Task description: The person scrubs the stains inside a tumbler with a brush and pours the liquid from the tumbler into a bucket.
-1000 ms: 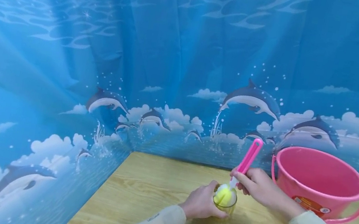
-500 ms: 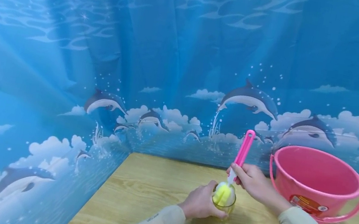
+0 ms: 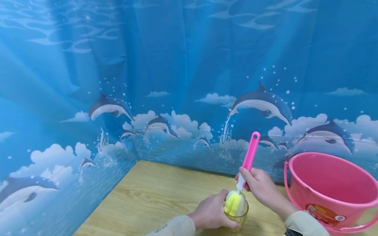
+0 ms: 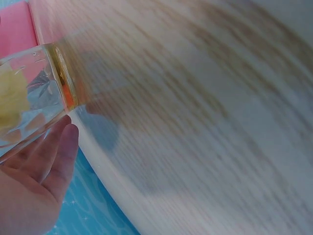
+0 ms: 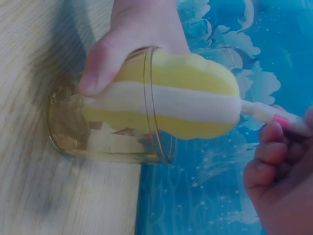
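In the head view my left hand (image 3: 210, 212) grips a clear amber-tinted drinking glass (image 3: 244, 217) around its side, thumb toward me. The glass stands near upright, its base right at the wooden tabletop in the left wrist view. My right hand (image 3: 264, 188) pinches the white neck of a sponge bottle brush, below its long pink handle (image 3: 251, 152). The handle points up, almost vertical. Down in the glass sits the brush's yellow-and-white sponge head (image 5: 195, 95), its upper half sticking out past the rim in the right wrist view. The left fingers hide part of the glass.
A large pink bucket (image 3: 300, 190) with its handle hanging down in front stands on the table to the right, behind the right forearm. The wooden table (image 3: 158, 195) ends at a blue dolphin-print curtain (image 3: 177, 145) along its back and left side.
The brush handle has swung from leaning right to nearly upright. My right hand has moved left and slightly farther back with it. The left hand and glass have stayed almost in place.
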The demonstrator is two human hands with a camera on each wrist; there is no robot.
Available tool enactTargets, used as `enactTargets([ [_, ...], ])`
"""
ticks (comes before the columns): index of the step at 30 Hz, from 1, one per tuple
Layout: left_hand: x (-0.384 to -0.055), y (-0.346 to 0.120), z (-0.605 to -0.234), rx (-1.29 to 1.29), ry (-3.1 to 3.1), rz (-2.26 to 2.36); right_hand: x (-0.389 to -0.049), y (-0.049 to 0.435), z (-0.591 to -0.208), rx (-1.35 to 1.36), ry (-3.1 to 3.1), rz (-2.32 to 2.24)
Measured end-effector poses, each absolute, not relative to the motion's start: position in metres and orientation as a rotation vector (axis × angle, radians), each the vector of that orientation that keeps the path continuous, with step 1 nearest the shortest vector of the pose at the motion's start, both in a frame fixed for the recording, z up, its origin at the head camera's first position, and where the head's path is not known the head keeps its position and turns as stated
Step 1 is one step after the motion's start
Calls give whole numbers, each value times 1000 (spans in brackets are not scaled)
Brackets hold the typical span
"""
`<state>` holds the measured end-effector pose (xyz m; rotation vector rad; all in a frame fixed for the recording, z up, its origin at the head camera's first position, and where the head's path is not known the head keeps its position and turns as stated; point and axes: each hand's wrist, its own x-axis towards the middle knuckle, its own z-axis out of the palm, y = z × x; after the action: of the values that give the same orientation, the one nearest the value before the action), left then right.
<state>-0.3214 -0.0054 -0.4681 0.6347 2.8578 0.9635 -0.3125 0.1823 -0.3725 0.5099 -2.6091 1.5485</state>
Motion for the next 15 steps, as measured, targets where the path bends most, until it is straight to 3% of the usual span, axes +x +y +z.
enactTargets([
  [15, -321, -7, -468, 638, 2816, 1018, -315, 179, -376, 512, -2645, 1523],
])
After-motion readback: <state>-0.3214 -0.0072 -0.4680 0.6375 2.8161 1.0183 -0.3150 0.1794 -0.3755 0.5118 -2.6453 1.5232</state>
